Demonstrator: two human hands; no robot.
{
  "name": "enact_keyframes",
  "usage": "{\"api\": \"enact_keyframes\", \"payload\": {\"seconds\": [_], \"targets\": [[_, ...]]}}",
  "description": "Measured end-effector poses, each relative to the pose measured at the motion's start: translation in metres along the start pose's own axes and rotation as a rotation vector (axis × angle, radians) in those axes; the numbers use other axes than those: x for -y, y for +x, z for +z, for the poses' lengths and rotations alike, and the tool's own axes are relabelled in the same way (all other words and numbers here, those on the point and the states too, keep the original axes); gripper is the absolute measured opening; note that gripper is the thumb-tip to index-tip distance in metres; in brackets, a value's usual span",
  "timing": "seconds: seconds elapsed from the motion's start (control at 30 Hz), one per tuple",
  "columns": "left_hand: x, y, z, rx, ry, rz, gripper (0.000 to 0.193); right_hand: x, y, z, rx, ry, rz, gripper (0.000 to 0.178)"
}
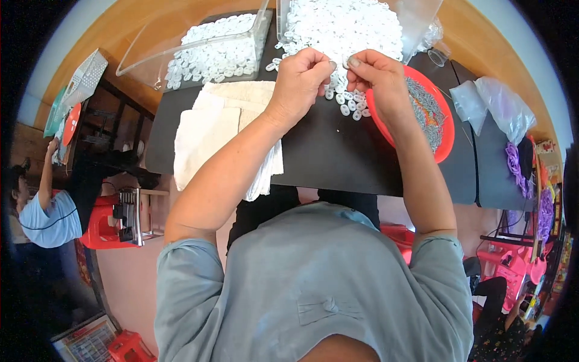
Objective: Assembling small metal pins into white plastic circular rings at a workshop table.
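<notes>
Over the near edge of a big pile of small white oval plastic pieces with holes (347, 27), my two hands are held up close together, a little apart. My left hand (304, 78) is closed, thumb pressed to the curled fingers; whatever is in its pinch is hidden or too small to make out. My right hand (386, 78) pinches at thumb and forefinger what looks like one small white plastic piece (345, 62). Below my right wrist, a red bowl (446, 148) holds many small grey screws (427, 114), partly covered by my forearm.
Folded off-white cloths (202, 136) lie left on the dark table (338, 154). Behind them stands a clear bin (208, 42) with more white pieces. Clear plastic bags (503, 102) lie at right. A person in light blue (51, 220) works at far left; another person (500, 332) sits lower right.
</notes>
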State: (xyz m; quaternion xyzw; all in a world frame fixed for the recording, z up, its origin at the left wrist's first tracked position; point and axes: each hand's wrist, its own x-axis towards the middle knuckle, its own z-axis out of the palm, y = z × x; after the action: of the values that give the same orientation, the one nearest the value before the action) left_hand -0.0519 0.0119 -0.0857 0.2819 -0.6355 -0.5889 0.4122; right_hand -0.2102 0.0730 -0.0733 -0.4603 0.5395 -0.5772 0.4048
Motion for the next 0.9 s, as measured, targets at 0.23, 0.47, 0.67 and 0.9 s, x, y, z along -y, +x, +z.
{"api": "enact_keyframes", "payload": {"seconds": [0.23,0.47,0.67,0.9], "targets": [[0.0011,-0.0015,0.0007,-0.017,-0.059,0.007,0.017,0.0021,-0.0026,0.0021,-0.015,-0.022,0.003,0.015],[0.0019,-0.0013,0.0012,-0.035,-0.074,0.022,0.017,0.0026,-0.0037,0.0021,0.002,-0.046,-0.033,0.016],[0.0027,-0.0006,0.0015,-0.013,-0.058,0.044,0.017,0.0009,-0.0036,0.0054,0.019,-0.059,-0.045,0.016],[0.0042,0.0015,-0.0012,0.053,-0.083,0.003,0.013,0.0047,-0.0018,0.0029,0.029,-0.041,-0.03,0.015]]}}
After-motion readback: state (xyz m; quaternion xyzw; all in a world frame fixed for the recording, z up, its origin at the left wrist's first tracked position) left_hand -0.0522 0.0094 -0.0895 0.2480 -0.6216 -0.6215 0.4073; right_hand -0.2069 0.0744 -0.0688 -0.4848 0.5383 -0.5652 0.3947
